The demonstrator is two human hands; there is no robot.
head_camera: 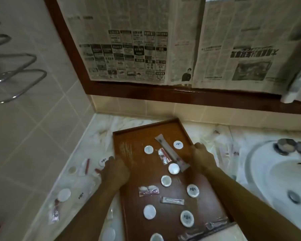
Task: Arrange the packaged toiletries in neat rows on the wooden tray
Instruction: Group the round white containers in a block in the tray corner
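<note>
A wooden tray lies askew on the marble counter. Scattered on it are several round white packets, among them one at the far end and one in the middle, a long toothbrush packet, a small flat sachet and a slim packet. My left hand grips the tray's left rim. My right hand grips the right rim. More packets lie off the tray on the counter to the left, such as a round one and another.
A white sink with a tap sits right of the tray. A newspaper-covered mirror in a dark wooden frame hangs behind the counter. Chrome towel rails stick out from the tiled left wall.
</note>
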